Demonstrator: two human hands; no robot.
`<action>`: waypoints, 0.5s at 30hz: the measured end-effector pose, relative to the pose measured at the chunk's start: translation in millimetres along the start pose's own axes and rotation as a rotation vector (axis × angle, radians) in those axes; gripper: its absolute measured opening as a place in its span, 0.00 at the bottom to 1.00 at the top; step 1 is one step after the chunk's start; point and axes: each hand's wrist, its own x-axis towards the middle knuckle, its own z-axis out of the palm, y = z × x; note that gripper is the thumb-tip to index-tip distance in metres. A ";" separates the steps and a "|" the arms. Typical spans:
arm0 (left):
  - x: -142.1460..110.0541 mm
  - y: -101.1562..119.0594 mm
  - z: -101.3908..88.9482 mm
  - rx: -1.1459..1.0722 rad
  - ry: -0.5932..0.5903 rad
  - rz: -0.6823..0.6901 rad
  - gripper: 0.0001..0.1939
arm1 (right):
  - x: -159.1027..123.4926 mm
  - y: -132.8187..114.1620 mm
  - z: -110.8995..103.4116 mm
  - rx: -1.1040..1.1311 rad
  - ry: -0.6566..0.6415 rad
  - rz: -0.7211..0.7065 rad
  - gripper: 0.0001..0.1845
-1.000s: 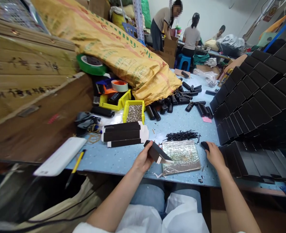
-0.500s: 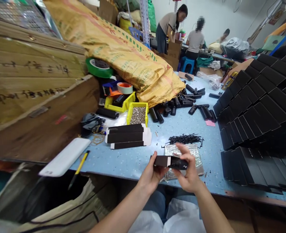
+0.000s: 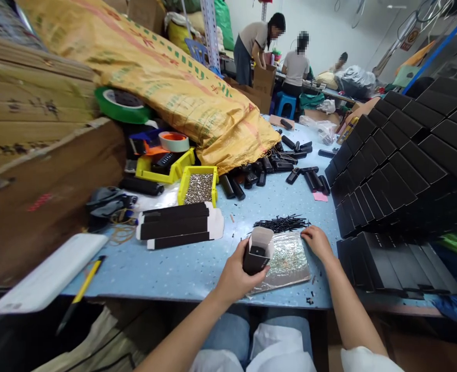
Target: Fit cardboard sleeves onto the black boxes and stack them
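We take the foil-covered pad point(image 3: 290, 261) as landmark. Nearest: left hand point(image 3: 234, 276) clamped round a small black box point(image 3: 254, 262), held tilted over the pad's left part, open end up, pale-lined flap raised, something dark inside. Right hand point(image 3: 319, 244) at the pad's far right corner, thumb and fingertips drawn in close; we can't tell if anything is pinched between them. Pad lies on the speckled blue surface point(image 3: 189, 274). Well left of the pad, we have a yellow-and-black pen point(image 3: 84, 287) and a white slab point(image 3: 53, 268), both reaching past the surface edge. Just beyond the pad: heap of thin black pins point(image 3: 280, 223), right hand beside its right end. Left of the pad, flattened black cartons point(image 3: 174, 227); behind those, a yellow bin point(image 3: 180, 190) of small shiny metal parts point(image 3: 199, 188). Right of the pad, we get a tall stack of black boxes point(image 3: 391, 170). Farther beyond the pad: pink slip point(image 3: 320, 197), scattered black handheld units point(image 3: 286, 165), big yellow sack point(image 3: 213, 119). Farthest past the pad, a standing co-worker point(image 3: 251, 41) reaches into a cardboard carton point(image 3: 263, 85), near a blue stool point(image 3: 286, 105).
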 end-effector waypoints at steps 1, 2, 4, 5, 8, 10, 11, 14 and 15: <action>4.8 2.0 3.6 -0.006 -0.021 0.009 0.32 | 2.0 10.1 1.9 -0.015 -0.019 0.004 0.06; 9.3 3.7 7.1 -0.006 -0.038 0.016 0.32 | 0.5 17.2 3.9 -0.017 -0.018 0.010 0.06; 17.5 5.6 14.0 0.005 -0.044 0.032 0.32 | -9.8 25.5 6.2 -0.033 0.011 0.048 0.07; 20.8 5.8 17.3 0.011 -0.039 0.044 0.32 | -17.0 28.1 5.5 -0.036 0.028 0.074 0.07; 27.2 3.7 25.6 0.034 -0.074 0.077 0.33 | -39.1 29.7 -4.9 -0.021 0.050 0.154 0.06; 28.1 1.5 29.3 0.066 -0.120 0.086 0.36 | -52.1 19.2 -15.8 0.087 0.051 0.176 0.09; 27.7 0.5 30.6 0.085 -0.140 0.088 0.38 | -58.0 8.6 -21.0 0.213 0.055 0.163 0.13; 24.2 -1.0 33.4 0.136 -0.175 0.118 0.42 | -71.4 -40.4 -30.7 0.704 0.098 0.023 0.28; 22.8 -1.2 34.2 0.150 -0.185 0.135 0.43 | -73.8 -58.9 -31.3 0.808 0.125 -0.038 0.29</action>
